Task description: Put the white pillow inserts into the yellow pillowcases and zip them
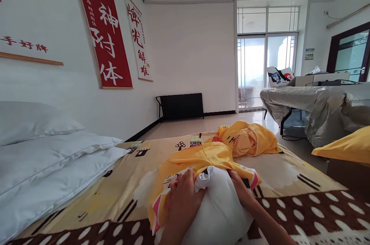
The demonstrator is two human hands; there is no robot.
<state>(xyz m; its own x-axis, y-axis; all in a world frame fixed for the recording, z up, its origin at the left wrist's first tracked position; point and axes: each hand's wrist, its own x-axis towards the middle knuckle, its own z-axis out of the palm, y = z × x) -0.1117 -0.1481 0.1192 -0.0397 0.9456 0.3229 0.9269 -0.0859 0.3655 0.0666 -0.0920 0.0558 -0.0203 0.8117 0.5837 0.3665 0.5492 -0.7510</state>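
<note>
A white pillow [221, 214] lies in front of me, its far end partly inside a yellow pillowcase [190, 159] printed with a cartoon face. My left hand [186, 193] is closed on the pillowcase's left side, with the thumb against a bunched corner of the pillow. On the other side, my right hand [239, 187] has its fingers tucked under the case's edge and gripping it, the palm along the pillow. Some fingertips of both hands are hidden by the cloth. Just beyond lies a crumpled heap of yellow pillowcases [250, 139].
Several white pillows [58, 160] are stacked at the left on the patterned blanket [121, 187]. Another yellow piece [347, 144] is at the right edge. A table under a plastic sheet [312, 100] bears boxes and a bag at the back right. A black folded panel [182, 106] leans by the wall.
</note>
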